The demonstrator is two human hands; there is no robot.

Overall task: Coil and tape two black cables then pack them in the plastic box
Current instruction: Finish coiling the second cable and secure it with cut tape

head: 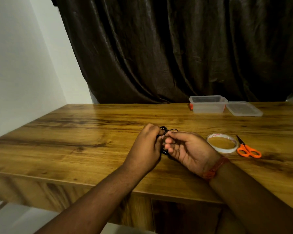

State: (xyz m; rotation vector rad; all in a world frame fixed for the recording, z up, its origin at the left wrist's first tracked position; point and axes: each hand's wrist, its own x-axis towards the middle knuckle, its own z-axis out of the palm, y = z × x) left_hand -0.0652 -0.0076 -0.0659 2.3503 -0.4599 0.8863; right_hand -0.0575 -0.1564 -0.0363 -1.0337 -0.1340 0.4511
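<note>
Fingers (169, 141) pinch thin black cable (164, 128).

I had one plastic box (208, 105), one lid (243, 108), one tape roll (222, 145), one pair of scissors (248, 149), and seemingly just one black cable (164, 129) between my hands.
</note>
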